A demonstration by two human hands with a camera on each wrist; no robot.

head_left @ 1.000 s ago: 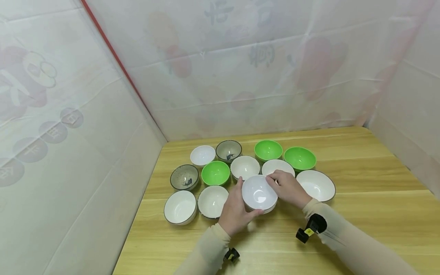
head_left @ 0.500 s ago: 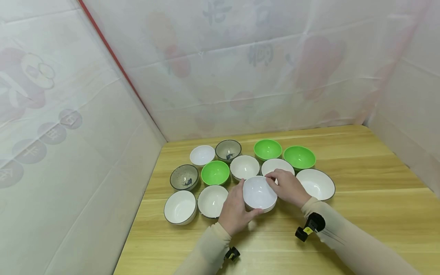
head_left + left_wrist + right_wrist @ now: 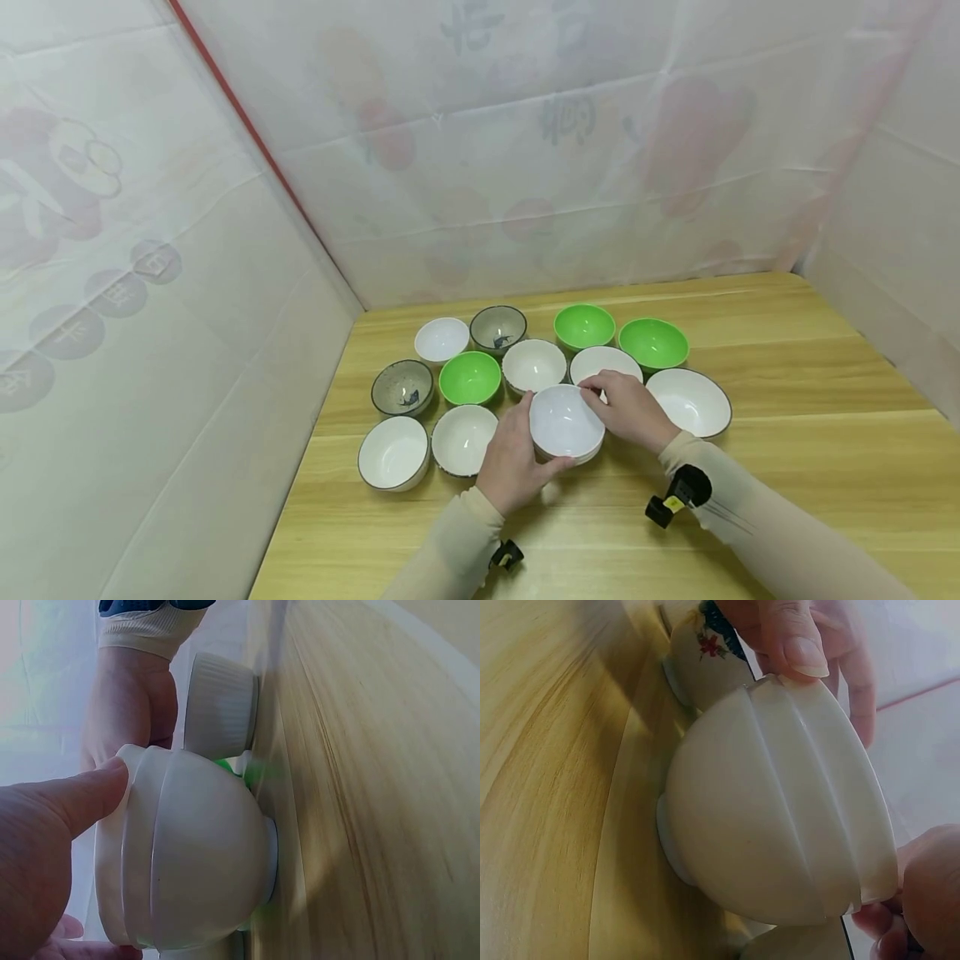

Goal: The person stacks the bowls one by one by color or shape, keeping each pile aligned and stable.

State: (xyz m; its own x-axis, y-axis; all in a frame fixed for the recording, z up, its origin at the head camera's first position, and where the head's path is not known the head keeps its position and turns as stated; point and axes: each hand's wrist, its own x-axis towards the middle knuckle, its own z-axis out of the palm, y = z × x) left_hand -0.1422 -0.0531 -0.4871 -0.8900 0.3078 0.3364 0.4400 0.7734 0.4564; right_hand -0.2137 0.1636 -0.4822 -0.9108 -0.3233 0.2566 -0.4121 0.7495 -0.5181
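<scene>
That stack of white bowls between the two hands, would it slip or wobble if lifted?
The stack of white bowls looks rigid and glossy, so probably slippery. The wrist views show about three nested rims, so the upper ones might shift if tilted. The left hand and right hand holding opposite sides should steady it. Its foot is small, so a push may tip it.

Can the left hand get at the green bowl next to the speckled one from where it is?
Probably yes: the left hand grips the stacked white bowls, but the green bowl sits just beyond it, uncovered.
</scene>
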